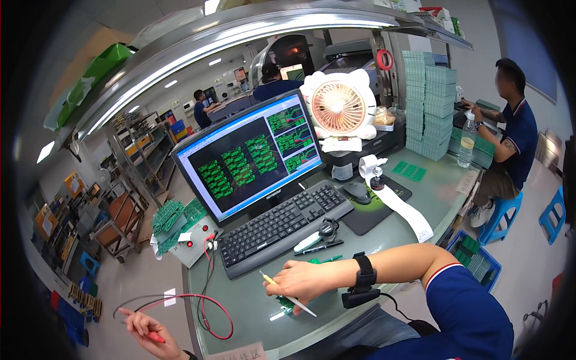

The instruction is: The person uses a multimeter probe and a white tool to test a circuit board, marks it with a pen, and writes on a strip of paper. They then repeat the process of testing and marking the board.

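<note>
Apparently, a probing step at a green circuit board (285, 303), with the probe not yet brought to it.
The board lies on the bench top (258, 324), partly covered by the right hand (302, 279), which pinches a slim yellow-and-white pen-shaped tool (303, 305); whether its fingers also press the board, I cannot tell. The left hand (147, 330) is curled around a red test probe (157, 338), well apart from the board, outside the bench's left edge. In my judgement, the next move calls for steadying the board and guiding the probe exactly to one chosen point, keeping the looped red lead (231, 324) free.
</note>
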`<state>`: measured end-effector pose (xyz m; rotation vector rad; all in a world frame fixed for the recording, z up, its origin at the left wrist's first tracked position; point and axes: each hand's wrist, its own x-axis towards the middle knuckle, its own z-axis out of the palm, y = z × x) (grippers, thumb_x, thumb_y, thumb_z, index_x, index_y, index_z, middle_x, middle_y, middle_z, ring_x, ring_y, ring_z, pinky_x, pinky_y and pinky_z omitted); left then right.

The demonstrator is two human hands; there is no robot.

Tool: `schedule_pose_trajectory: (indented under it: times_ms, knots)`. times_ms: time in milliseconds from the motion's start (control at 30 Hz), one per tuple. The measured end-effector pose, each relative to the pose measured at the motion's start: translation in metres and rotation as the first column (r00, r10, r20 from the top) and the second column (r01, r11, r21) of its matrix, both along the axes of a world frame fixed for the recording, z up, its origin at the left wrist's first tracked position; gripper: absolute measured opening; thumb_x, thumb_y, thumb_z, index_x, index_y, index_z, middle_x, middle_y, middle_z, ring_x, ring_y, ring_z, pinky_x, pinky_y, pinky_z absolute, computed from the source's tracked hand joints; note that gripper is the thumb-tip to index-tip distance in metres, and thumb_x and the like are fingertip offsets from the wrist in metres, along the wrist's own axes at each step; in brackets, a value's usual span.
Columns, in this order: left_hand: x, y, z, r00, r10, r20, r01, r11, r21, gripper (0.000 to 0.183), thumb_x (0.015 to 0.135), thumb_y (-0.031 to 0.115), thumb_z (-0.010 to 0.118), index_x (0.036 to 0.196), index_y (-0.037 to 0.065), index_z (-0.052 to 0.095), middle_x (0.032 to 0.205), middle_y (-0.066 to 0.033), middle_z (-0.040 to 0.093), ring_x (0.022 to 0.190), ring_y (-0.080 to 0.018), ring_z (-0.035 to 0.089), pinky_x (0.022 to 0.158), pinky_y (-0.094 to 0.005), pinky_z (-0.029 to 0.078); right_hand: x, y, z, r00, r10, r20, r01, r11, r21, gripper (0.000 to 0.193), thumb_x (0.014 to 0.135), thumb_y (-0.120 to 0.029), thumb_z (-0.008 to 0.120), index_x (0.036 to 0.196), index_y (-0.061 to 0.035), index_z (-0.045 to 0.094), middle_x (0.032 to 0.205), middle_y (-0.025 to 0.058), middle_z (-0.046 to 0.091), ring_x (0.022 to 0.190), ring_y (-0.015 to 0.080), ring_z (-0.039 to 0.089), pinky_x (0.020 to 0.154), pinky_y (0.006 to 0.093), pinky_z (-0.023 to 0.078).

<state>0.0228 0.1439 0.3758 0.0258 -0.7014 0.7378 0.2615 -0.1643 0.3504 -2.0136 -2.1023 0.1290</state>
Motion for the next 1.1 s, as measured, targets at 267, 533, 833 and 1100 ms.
schedule_pose_trajectory:
  times_ms: [267,533,833,1100]
  knots:
    - [0.037,-0.088,0.036,0.976,0.182,-0.121,-0.153,0.964,0.220,0.016,0.098,0.013,0.044,0.107,0.004,0.053,0.089,-0.0007,0.049,0.078,-0.0110,0.045,0.079,-0.0315,0.037,0.011,-0.019,0.048,0.996,0.028,-0.079,-0.002,0.952,0.306,0.047,0.068,-0.032,0.078,0.107,-0.0138,0.057,0.127,0.0176,0.055,0.105,0.0362,0.059,0.082,0.0456,0.051]
    - [0.057,-0.081,0.020,0.898,0.230,-0.375,0.000,0.852,0.523,0.030,0.100,0.030,0.041,0.092,0.005,0.055,0.081,-0.0022,0.040,0.063,-0.0113,0.033,0.054,-0.0269,0.027,0.028,-0.057,0.068,0.887,0.130,-0.443,0.150,0.827,0.542,0.064,0.071,-0.033,0.081,0.118,-0.0007,0.052,0.110,0.0161,0.060,0.107,0.0309,0.058,0.085,0.0368,0.048]
    - [0.081,-0.093,0.009,0.741,0.393,-0.545,0.029,0.791,0.611,0.037,0.101,0.038,0.038,0.095,0.007,0.057,0.065,-0.0008,0.037,0.043,-0.0070,0.021,0.044,-0.0254,0.022,0.025,-0.078,-0.029,0.855,0.173,-0.488,0.070,0.896,0.439,0.054,0.071,-0.032,0.080,0.107,-0.0040,0.052,0.134,0.0120,0.050,0.091,0.0275,0.060,0.078,0.0362,0.047]
    - [0.111,-0.112,0.001,0.726,0.464,-0.508,0.124,0.638,0.760,0.044,0.101,0.042,0.030,0.100,0.008,0.058,0.060,-0.0039,0.046,0.042,-0.0099,0.032,0.043,-0.0269,0.025,0.034,-0.083,-0.034,0.867,0.137,-0.479,0.034,0.943,0.331,0.045,0.070,-0.031,0.081,0.096,-0.0094,0.052,0.144,0.0166,0.039,0.132,0.0339,0.040,0.110,0.0480,0.028]
